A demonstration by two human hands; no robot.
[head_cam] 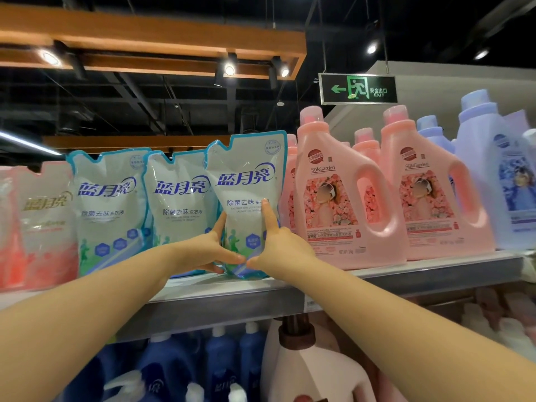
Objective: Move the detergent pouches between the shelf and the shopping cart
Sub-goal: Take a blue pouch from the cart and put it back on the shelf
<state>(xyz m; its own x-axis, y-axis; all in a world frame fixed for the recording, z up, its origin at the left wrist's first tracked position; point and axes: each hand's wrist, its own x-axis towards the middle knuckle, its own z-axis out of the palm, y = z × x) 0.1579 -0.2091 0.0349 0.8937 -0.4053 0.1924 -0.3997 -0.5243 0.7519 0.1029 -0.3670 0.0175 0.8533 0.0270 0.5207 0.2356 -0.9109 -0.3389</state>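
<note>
Bare forearms rise from both lower corners and converge on one detergent pouch (pixel 246 181) at the front lip of the shelf (pixel 220 309). The left hand (pixel 203 250) clasps the pouch's lower left side, forefinger lying straight up the edge and thumb stretched across the front. The right hand (pixel 280 246) mirrors it on the lower right, forefinger up over the printed face, thumb pointing inward. The two thumb tips almost meet, so the fingers (pixel 268 216) are spread wide yet clamped on the pouch from both sides; the rest are mostly hidden behind it. Just left of the left forefinger stand two matching pouches (pixel 179 198), side by side, with a pink pouch (pixel 43 221) beyond. Just right of the right forefinger, pink jugs (pixel 333 198) crowd close, leaving little room sideways; open space lies above and toward the camera. The held pouch is upright, white with blue trim, blue lettering and a notched top. Whether its base rests on the shelf or is lifted cannot be told.
</note>
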